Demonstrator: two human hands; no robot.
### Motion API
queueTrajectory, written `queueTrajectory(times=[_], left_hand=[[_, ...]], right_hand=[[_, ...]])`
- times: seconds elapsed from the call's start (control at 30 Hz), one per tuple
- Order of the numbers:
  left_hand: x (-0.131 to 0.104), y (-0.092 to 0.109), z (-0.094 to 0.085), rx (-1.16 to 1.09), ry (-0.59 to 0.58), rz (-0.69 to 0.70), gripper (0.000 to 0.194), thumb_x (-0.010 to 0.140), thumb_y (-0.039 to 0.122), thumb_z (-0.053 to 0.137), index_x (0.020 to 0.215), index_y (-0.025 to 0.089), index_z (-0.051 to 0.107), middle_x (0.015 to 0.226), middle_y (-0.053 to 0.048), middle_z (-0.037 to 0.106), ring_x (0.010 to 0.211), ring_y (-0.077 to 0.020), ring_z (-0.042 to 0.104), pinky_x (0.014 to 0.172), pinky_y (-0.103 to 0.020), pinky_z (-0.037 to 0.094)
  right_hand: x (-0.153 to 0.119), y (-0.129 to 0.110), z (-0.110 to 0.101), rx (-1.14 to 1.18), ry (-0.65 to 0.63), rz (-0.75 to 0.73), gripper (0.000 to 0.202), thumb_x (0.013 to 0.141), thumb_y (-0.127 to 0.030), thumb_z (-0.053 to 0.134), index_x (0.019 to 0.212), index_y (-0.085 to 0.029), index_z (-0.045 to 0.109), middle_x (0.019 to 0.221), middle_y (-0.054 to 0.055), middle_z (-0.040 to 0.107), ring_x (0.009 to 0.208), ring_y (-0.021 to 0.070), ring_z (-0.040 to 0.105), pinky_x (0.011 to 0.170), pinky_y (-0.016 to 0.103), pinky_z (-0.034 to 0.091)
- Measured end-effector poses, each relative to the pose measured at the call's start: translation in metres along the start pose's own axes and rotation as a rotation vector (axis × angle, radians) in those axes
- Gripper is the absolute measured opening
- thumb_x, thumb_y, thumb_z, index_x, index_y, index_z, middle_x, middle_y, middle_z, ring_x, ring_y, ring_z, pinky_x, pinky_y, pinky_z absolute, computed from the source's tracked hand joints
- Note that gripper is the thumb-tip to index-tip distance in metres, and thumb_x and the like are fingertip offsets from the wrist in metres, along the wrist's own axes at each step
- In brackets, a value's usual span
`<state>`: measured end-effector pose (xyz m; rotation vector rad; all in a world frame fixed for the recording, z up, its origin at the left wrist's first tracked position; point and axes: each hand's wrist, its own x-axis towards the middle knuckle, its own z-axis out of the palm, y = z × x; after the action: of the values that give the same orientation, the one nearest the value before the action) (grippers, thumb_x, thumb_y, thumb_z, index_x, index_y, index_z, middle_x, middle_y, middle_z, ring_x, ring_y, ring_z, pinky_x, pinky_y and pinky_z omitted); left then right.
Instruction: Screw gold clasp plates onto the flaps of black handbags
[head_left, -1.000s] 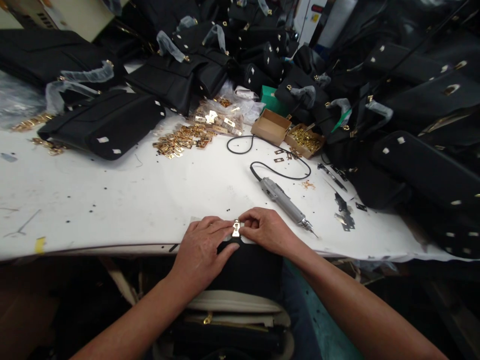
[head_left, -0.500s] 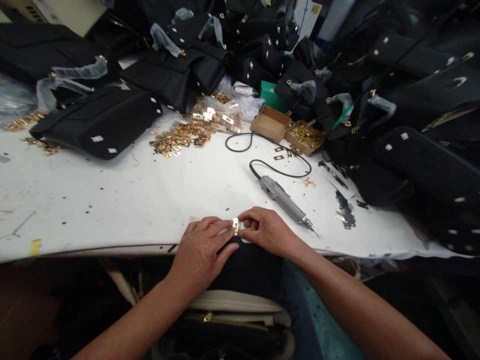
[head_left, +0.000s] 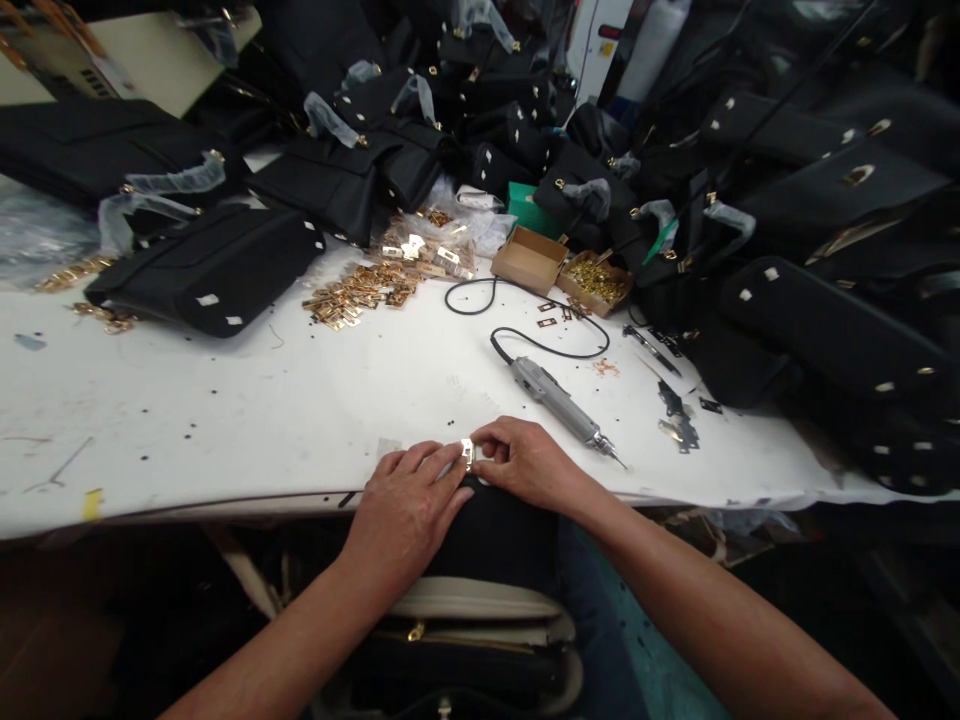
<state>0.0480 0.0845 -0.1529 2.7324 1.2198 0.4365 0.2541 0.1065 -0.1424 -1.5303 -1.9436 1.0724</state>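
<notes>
A small gold metal plate lies at the table's front edge, at the end of a black bag flap. My left hand rests on the flap from the left, its fingertips pressed on the plate. My right hand pinches the plate's right side between thumb and fingers. Below, the open bag shows a beige edge and a gold zip pull. A grey electric screwdriver lies just beyond my right hand, its bit pointing to the lower right.
Behind are a pile of gold plates, a cardboard box and a box of small gold screws. The screwdriver's black cable loops on the white table. Black bags crowd the back and both sides.
The camera view has tilted and shifted slightly, so the table scene sits a little lower. Both hands keep their places at the plate.
</notes>
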Motion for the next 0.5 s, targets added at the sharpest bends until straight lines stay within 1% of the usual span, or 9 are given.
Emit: queueTrajectory(times=[0.17,0.27,0.4,0.5], left_hand=[[-0.001,-0.001,-0.001,0.051,0.002,0.043,0.030,0.096,0.026,0.057,0.125,0.021,0.064,0.132,-0.007,0.066,0.117,-0.0294,0.059,0.090,-0.046,0.046],[-0.001,-0.004,0.002,0.098,0.043,0.088,0.032,0.096,0.025,0.055,0.126,0.022,0.065,0.134,-0.007,0.065,0.114,-0.0300,0.060,0.088,-0.045,0.047],[0.000,-0.012,0.009,0.160,0.118,0.157,0.033,0.096,0.027,0.052,0.124,0.021,0.067,0.129,-0.007,0.069,0.111,-0.0303,0.063,0.085,-0.044,0.049],[0.002,-0.015,0.012,0.186,0.137,0.192,0.033,0.096,0.029,0.051,0.121,0.022,0.070,0.127,-0.007,0.070,0.109,-0.0300,0.064,0.083,-0.043,0.052]], right_hand=[[0.001,0.001,0.002,-0.014,0.025,-0.013,0.021,0.079,-0.020,0.073,0.099,-0.018,0.075,0.084,0.001,0.066,0.071,0.0117,0.057,0.065,0.023,0.042],[0.001,0.002,0.002,-0.036,0.038,-0.030,0.022,0.078,-0.021,0.073,0.100,-0.019,0.075,0.083,0.001,0.066,0.072,0.0121,0.058,0.065,0.022,0.042],[0.002,0.000,0.001,-0.079,0.046,-0.028,0.024,0.078,-0.023,0.072,0.102,-0.021,0.075,0.083,0.000,0.068,0.071,0.0125,0.059,0.065,0.022,0.042],[0.002,-0.002,0.000,-0.097,0.029,-0.034,0.025,0.077,-0.024,0.073,0.102,-0.021,0.076,0.083,0.000,0.070,0.071,0.0129,0.060,0.065,0.021,0.043]])
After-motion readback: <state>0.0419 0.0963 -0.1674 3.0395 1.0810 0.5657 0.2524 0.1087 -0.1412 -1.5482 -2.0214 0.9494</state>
